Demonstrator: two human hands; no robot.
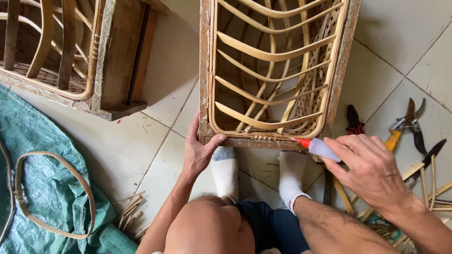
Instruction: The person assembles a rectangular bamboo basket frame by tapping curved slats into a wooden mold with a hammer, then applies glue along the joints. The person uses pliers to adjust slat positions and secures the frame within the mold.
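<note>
A rattan basket frame (270,70) sits inside a worn wooden mould (204,84) on the tiled floor in front of me. My left hand (200,148) grips the mould's near left corner, thumb on its front edge. My right hand (372,169) holds a small white glue bottle (322,148). Its red nozzle (301,141) points at the basket's near rim, close to a small wrapped binding (263,138). My two feet in white socks (226,171) rest against the front of the mould.
A second wooden mould with a rattan frame (70,56) stands at the upper left. A green tarp (47,188) with a rattan hoop (56,195) lies at the left. Pruning shears (405,123), pliers (354,122), a knife (431,153) and rattan strips (428,186) lie at the right.
</note>
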